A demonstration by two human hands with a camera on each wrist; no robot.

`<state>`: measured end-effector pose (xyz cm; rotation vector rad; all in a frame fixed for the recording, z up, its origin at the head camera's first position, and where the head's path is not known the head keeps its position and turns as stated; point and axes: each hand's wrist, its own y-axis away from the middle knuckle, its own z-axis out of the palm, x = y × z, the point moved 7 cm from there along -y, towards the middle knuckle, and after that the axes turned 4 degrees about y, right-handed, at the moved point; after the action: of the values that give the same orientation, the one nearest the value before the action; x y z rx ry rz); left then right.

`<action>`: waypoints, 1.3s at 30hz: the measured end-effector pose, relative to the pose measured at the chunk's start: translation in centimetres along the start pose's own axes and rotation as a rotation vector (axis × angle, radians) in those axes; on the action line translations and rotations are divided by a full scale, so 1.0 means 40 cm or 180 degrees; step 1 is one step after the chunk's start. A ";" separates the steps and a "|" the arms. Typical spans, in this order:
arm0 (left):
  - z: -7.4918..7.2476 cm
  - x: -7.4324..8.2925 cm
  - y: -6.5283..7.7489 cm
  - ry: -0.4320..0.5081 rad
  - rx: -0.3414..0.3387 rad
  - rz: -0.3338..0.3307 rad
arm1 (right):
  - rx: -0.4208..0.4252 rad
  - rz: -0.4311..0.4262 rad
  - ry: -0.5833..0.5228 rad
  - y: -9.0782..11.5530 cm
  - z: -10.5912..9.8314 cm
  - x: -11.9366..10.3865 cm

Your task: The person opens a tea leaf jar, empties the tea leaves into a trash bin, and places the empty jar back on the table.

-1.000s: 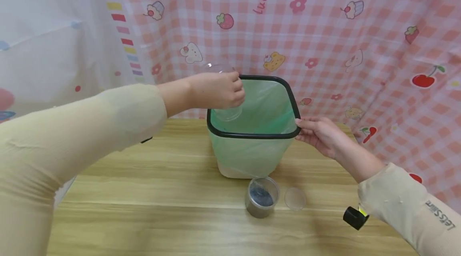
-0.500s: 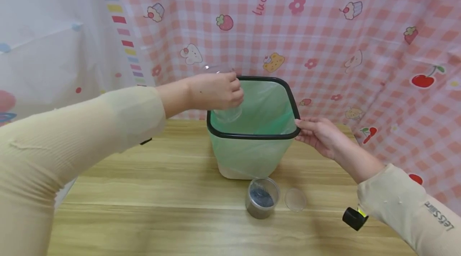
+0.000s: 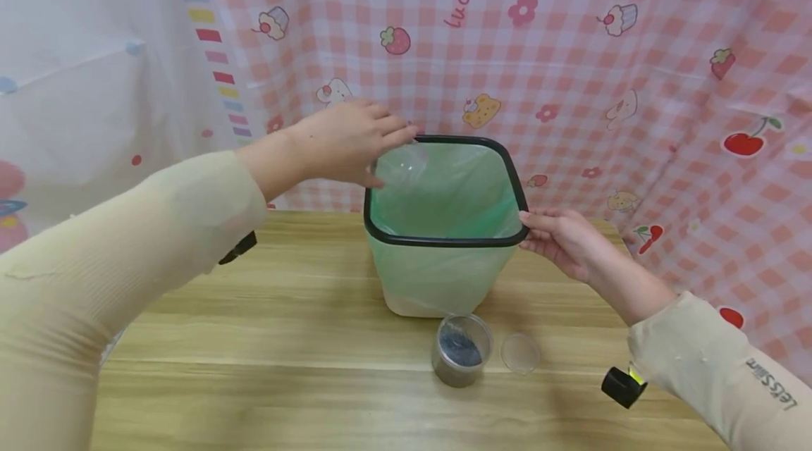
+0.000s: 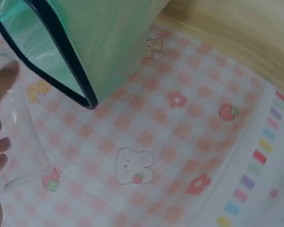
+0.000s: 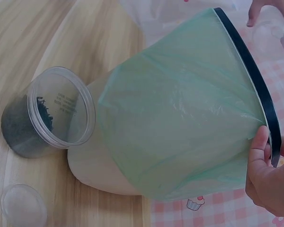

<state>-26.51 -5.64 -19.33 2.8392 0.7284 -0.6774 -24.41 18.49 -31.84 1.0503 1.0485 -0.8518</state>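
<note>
Above the left side of a trash bin (image 3: 444, 282), my left hand (image 3: 342, 141) holds a clear plastic container (image 3: 406, 165) between thumb and fingers. The container also shows below that hand in the right wrist view. A green bag lines the bin, folded outward over its pale body under a black rim (image 5: 251, 61). With thumb and fingers, my right hand (image 3: 564, 239) pinches the rim at its right front corner. In front of the bin stands an uncovered clear jar (image 3: 462, 350) partly filled with dark bits. A round clear lid (image 3: 520, 353) lies flat beside the jar.
The wood-grain table (image 3: 254, 366) carries the bin, jar and lid. Behind the bin hangs a pink checked curtain (image 3: 431, 70). White patterned cloth (image 3: 76, 84) covers the left side. A black wrist device (image 3: 624, 386) sits under my right sleeve.
My left hand has turned and shifted slightly left and up, its fingers now more spread, and the clear container has tilted with it. My right hand stays on the rim.
</note>
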 end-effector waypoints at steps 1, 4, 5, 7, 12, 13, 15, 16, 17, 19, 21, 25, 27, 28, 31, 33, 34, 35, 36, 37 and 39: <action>-0.002 -0.009 0.005 0.0192 0.0111 -0.0127 | 0.0002 0.0000 -0.0002 0.000 0.000 0.000; -0.012 -0.030 0.025 0.0628 0.0530 -0.0387 | 0.0005 -0.0010 0.0025 0.000 0.001 0.000; -0.018 -0.034 0.032 0.0709 0.0706 -0.0425 | 0.0007 -0.0012 0.0029 0.000 0.001 0.000; -0.029 -0.040 0.048 0.0800 0.1077 -0.0470 | 0.0013 -0.0021 0.0043 0.000 0.000 -0.001; -0.051 -0.058 0.088 0.1036 0.1877 -0.0734 | 0.0026 -0.0039 0.0039 0.001 -0.001 -0.001; -0.054 -0.062 0.096 0.1127 0.1999 -0.0815 | 0.0027 -0.0047 0.0041 0.001 -0.001 -0.001; -0.055 -0.071 0.112 0.1331 0.2178 -0.0979 | 0.0030 -0.0055 0.0019 0.000 0.000 -0.001; -0.053 -0.075 0.121 0.1428 0.2235 -0.1081 | 0.0033 -0.0059 0.0017 0.000 0.000 0.000; -0.050 -0.079 0.131 0.1502 0.2321 -0.1177 | 0.0040 -0.0064 0.0008 0.000 0.001 0.000; -0.043 -0.085 0.151 0.1670 0.2504 -0.1352 | 0.0049 -0.0062 -0.0013 -0.001 0.001 0.001; -0.028 -0.091 0.173 0.1894 0.2628 -0.1583 | 0.0055 -0.0052 -0.0027 -0.001 0.000 0.003; 0.011 -0.095 0.217 0.2365 0.2868 -0.1911 | 0.0062 -0.0050 -0.0032 -0.001 -0.002 0.005; 0.036 -0.093 0.237 0.2512 0.2961 -0.2005 | 0.0070 -0.0052 -0.0037 -0.001 -0.003 0.006; 0.050 -0.091 0.245 0.2559 0.3000 -0.2033 | 0.0074 -0.0054 -0.0038 -0.001 -0.004 0.007; 0.091 -0.081 0.270 0.2679 0.3134 -0.2118 | 0.0081 -0.0056 -0.0055 0.000 -0.006 0.008; 0.120 -0.072 0.287 0.2803 0.3247 -0.2181 | 0.0076 -0.0063 -0.0064 0.001 -0.006 0.008; 0.136 -0.066 0.294 0.2876 0.3294 -0.2224 | 0.0075 -0.0064 -0.0070 0.001 -0.006 0.008; 0.153 -0.060 0.302 0.2943 0.3332 -0.2267 | 0.0074 -0.0065 -0.0078 0.001 -0.006 0.008; 0.171 -0.053 0.308 0.3001 0.3365 -0.2316 | 0.0073 -0.0070 -0.0076 0.001 -0.006 0.008; 0.192 -0.045 0.314 0.3061 0.3366 -0.2375 | 0.0072 -0.0074 -0.0077 0.000 -0.005 0.008; 0.237 -0.027 0.326 0.3138 0.3335 -0.2533 | 0.0073 -0.0073 -0.0084 -0.001 -0.005 0.008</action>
<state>-24.76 -19.71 -27.07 3.6832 2.2726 0.6685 -24.40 18.64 -32.17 1.0455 1.0326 -0.8960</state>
